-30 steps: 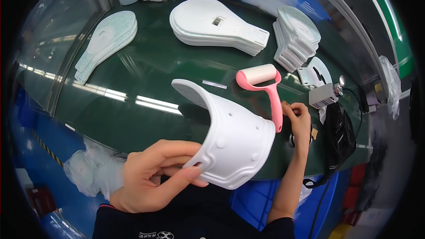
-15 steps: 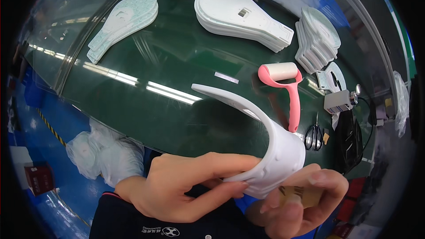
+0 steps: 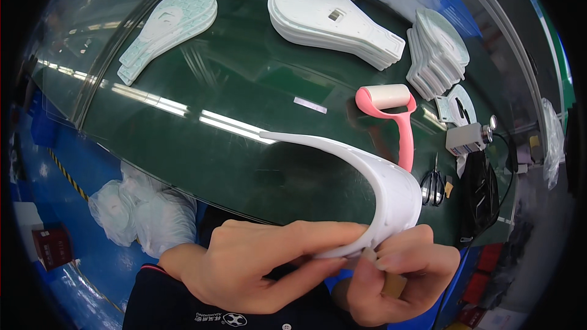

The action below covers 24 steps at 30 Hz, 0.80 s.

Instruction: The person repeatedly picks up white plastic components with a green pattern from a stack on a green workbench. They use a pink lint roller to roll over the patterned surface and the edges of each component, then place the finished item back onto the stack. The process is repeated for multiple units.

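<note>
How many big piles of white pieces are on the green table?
3: a left pile, a middle pile and a right pile. A pale piece also lies by the bottle; others may hide under it.

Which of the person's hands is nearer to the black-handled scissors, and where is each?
Right. The right hand is below and left of the black-handled scissors in the picture, at the curved white piece; the left hand, holding that piece, is farther left.
</note>
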{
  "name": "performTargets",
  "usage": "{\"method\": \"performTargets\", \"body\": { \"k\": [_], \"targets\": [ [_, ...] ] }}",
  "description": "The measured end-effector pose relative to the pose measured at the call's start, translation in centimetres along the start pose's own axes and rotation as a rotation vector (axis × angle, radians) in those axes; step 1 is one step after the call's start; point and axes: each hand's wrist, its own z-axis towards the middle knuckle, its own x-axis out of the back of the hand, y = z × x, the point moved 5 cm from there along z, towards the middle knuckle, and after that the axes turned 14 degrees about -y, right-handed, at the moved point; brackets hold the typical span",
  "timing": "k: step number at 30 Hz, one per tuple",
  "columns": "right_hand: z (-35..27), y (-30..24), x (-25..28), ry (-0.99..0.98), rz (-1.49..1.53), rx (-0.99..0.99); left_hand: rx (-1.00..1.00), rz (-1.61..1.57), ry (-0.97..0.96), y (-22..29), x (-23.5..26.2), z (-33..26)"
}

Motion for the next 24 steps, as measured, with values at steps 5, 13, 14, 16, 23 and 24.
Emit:
{"method": "performTargets", "body": {
  "k": [5, 13, 14, 16, 23, 24],
  "targets": [
    [0.4, -0.8, -0.6, 0.220, -0.094, -0.026, 0.024, -0.033, -0.030, 0.2, -0.1, 0.4],
    [-0.3, -1.1, 0.5, 0.564, 0.160, -0.036, 0.022, -0.337, 0.103, -0.2, -0.2, 0.9],
    [-0.3, -1.1, 0.7, 0.492, 0.276, 0.057, 0.019, -0.385, 0.142, -0.1, 0.1, 1.1],
    [-0.3, -0.7, 0.9, 0.330, 0.343, 0.145, 0.049, -0.492, 0.259, -0.1, 0.2, 1.0],
    [-0.5, 0.3, 0.0, 0.156, 0.210, 0.056, 0.123, -0.584, 0.361, -0.3, -0.2, 0.5],
    [0.0, 0.2, -0.5, 0.161, 0.123, 0.054, 0.139, -0.605, 0.355, -0.3, -0.2, 0.6]
  ]
}}
